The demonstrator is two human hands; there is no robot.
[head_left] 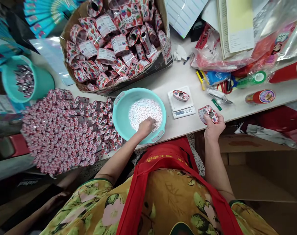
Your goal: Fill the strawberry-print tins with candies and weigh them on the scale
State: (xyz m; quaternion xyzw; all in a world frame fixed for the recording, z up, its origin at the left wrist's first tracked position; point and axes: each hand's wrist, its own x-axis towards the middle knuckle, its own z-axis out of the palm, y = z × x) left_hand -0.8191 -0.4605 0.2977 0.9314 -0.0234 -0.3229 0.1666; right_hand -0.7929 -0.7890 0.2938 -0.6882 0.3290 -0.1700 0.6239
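My left hand [147,126] reaches into a turquoise basin [121,122], its fingers curled down among small pale pink candies [144,111]. Its fingertips are partly hidden in the pile. On the right, my right hand [215,125] grips a small printed carton [208,114] with strawberry pictures, its round opening facing up. Between the hands a white digital scale [183,106] carries another such carton [181,95], also with a round hole in its top. The scale's display is lit, but its digits are too small to read surely.
A cardboard box [116,88] full of similar cartons stands behind the basin. Many more cartons [65,133] are packed together on the left, near a turquoise bucket [42,80] of small wrapped items. Scissors [225,86], tape [259,77] and papers [240,26] lie right.
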